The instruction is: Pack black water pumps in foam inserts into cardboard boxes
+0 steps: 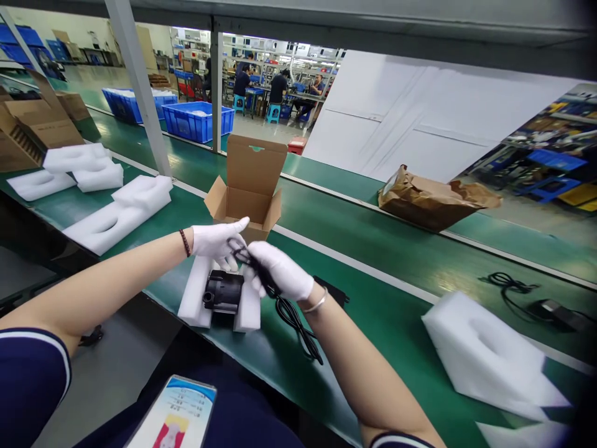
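The right hand (282, 270), in a white glove, grips a black coiled cable (267, 280) whose loops hang toward the desk (382, 330). Just beside it, the left hand (215, 244), also white-gloved, is open with its thumb stretched out and fingers slightly bent; whether it touches the cable's upper loop cannot be told. Below the hands, near the desk's near edge, a black cylindrical motor-like unit (224, 290) sits between two white foam blocks (194, 300). A flat black case (334, 290) lies partly behind the right wrist. Behind the hands, an open brown cardboard box (255, 165) stands at the desk's far edge. White foam pieces with round cutouts (140, 193) lie toward the left end; a larger white foam block (466, 348) lies at the right.
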Demonstrator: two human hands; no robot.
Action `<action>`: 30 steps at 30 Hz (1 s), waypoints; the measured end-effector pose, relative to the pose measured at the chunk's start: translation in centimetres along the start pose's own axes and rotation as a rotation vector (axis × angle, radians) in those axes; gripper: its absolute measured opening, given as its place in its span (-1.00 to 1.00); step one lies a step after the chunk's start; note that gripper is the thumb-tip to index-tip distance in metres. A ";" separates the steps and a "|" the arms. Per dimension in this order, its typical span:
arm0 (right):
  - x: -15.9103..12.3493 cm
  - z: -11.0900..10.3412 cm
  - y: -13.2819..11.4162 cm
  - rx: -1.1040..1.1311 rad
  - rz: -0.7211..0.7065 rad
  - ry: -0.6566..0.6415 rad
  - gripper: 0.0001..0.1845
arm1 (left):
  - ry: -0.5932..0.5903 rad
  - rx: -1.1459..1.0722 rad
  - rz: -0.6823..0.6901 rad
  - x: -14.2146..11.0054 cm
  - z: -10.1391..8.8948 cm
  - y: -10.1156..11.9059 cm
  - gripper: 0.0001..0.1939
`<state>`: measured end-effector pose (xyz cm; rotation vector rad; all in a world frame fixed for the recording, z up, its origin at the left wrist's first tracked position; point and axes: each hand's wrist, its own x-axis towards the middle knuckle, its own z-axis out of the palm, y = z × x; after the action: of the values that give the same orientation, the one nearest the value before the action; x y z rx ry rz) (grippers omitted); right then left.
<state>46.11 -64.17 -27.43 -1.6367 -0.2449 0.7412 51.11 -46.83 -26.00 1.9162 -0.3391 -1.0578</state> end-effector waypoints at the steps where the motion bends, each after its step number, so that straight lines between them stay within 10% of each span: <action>1: -0.2 1.3 -0.1 -0.187 -0.015 0.011 -0.48 | -0.053 -0.008 -0.013 0.3 -0.6 0.3 -0.14; 5: -2.6 5.6 -0.2 -0.818 -0.027 0.246 -0.35 | 0.067 0.582 0.058 0.9 0.3 1.7 -0.46; 8: -4.2 4.5 -0.2 -0.900 -0.071 0.127 -0.33 | 0.245 0.951 0.126 0.8 2.0 2.0 -0.63; 13: -1.1 -3.1 2.5 -0.659 -0.194 0.455 -0.72 | 0.255 0.782 0.115 1.6 2.0 1.3 -0.76; 17: 3.5 -5.0 6.5 -0.134 -0.128 0.069 -0.64 | 0.228 0.556 0.056 2.3 1.2 0.3 -0.81; 22: 3.7 -5.0 8.8 0.145 -0.165 0.063 -0.53 | 0.231 0.757 0.034 2.8 1.8 -1.4 -0.83; 26: -0.3 -4.8 8.2 -0.201 -0.054 0.261 -0.56 | 0.218 1.008 0.041 3.7 2.7 -2.1 -0.79; 30: -5.6 -1.8 6.5 -0.702 -0.040 0.182 -0.57 | 0.248 0.987 0.055 4.7 3.3 -1.6 -0.77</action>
<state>41.26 -70.09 -31.67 -2.3403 -0.4379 0.4900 51.05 -50.60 -30.61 2.8407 -0.8785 -0.6218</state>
